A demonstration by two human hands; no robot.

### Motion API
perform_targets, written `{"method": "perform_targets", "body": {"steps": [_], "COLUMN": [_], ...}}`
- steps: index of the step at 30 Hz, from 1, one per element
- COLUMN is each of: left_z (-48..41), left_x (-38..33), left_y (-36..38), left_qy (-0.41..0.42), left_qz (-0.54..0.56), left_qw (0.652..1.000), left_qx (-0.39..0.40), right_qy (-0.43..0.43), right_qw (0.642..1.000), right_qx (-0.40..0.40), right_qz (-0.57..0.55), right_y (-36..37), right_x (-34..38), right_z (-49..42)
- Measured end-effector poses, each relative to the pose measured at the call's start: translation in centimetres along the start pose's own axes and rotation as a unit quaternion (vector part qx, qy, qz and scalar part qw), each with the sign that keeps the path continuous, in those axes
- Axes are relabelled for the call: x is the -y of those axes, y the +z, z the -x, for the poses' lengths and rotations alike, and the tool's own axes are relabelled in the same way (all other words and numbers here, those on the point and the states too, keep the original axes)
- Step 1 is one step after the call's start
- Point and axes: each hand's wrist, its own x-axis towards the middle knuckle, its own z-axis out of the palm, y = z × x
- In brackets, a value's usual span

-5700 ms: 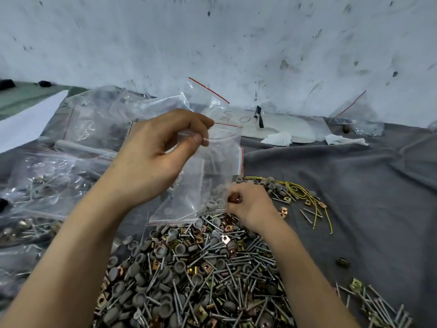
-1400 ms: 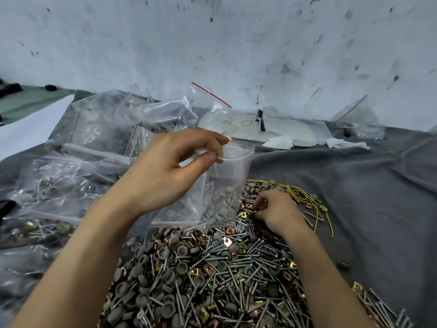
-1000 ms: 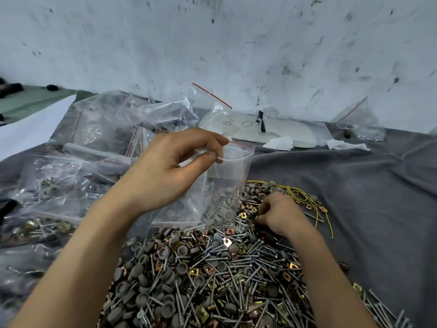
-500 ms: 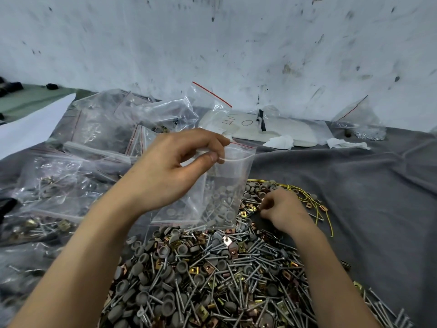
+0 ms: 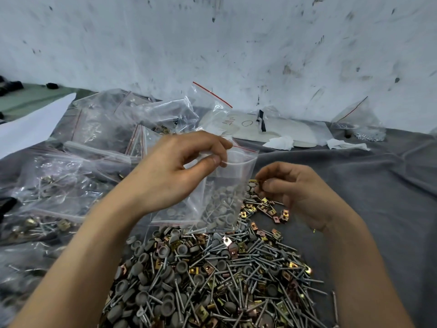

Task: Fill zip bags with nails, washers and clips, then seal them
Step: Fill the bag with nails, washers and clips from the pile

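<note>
Left grip (image 5: 170, 178) on zip bag (image 5: 224, 192) rim

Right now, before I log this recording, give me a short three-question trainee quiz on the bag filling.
1. True or false: the clear red-striped zip bag lies flat on the grey cloth.
2. Which of the hands pinches the bag's mouth? A) left B) right C) both
3. Name the grey round parts already inside the bag.
Key: 1 false, it hangs upright by the mixed hardware pile. 2 A, the left hand; the right hand pinches a small metal part beside it. 3 washers.
</note>
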Motion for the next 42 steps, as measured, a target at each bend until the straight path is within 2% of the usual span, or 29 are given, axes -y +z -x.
{"method": "perform_targets", "body": {"steps": [4, 8, 12, 15, 17, 18, 21, 23, 26, 30, 33, 35, 37, 40, 42], "left_z": [0.1, 0.1, 0.1, 0.1, 0.0, 0.0, 0.0, 0.0, 0.0, -0.1, 0.0, 0.0, 0.0, 0.0, 0.0], "left_x": [-0.2, -0.4, -0.4, -0.2, 0.1, 0.1, 0.2, 0.2, 0.3, 0.3, 0.2, 0.1, 0.0, -0.2, -0.2], "left_y": [0.2, 0.4, 0.6, 0.3, 0.1, 0.0, -0.1, -0.1, -0.2, -0.1, -0.1, -0.1, 0.0, 0.0, 0.1], "left_qy": [0.006, 0.010, 0.019, 0.014, 0.011, 0.013, 0.027, 0.030, 0.027, 0.026, 0.023, 0.021, 0.018, 0.016, 0.019], "left_qz": [0.002, -0.004, 0.003, 0.016, 0.018, 0.014, -0.001, -0.006, -0.006, -0.008, -0.014, -0.014, -0.010, 0.003, 0.005], "left_qw": [1.000, 0.999, 0.999, 1.000, 1.000, 1.000, 0.999, 0.999, 0.999, 0.999, 0.999, 1.000, 1.000, 1.000, 1.000], "left_qx": [0.016, 0.030, 0.038, 0.019, 0.003, -0.006, -0.021, -0.021, -0.022, -0.023, -0.018, -0.017, -0.013, 0.000, 0.010], "right_qy": [-0.099, -0.243, -0.218, -0.226, -0.201, -0.162, 0.003, 0.055, 0.099, 0.109, 0.119, 0.117, 0.092, -0.007, -0.102], "right_qw": [0.993, 0.958, 0.947, 0.932, 0.924, 0.919, 0.891, 0.865, 0.860, 0.846, 0.839, 0.851, 0.883, 0.938, 0.960], "right_qx": [-0.042, -0.110, -0.107, -0.167, -0.220, -0.222, -0.119, -0.063, -0.038, -0.045, -0.018, -0.013, -0.047, -0.134, -0.177], "right_qz": [-0.055, 0.109, 0.211, 0.228, 0.238, 0.283, 0.439, 0.495, 0.500, 0.520, 0.531, 0.512, 0.457, 0.321, 0.193], "right_y": [0.7, 2.2, 3.6, 3.1, 2.2, 1.7, 1.2, 1.6, 2.2, 2.4, 2.4, 2.2, 1.9, 1.6, 2.0], "right_x": [2.0, 3.5, 3.1, 2.5, 1.8, 1.2, -1.6, -3.5, -5.3, -5.9, -5.6, -5.4, -4.9, -2.7, -0.6], "right_z": [0.5, 0.9, 0.8, 0.2, -0.4, -0.7, -1.7, -2.3, -2.9, -3.3, -3.1, -2.9, -2.6, -2.1, -1.6]}}
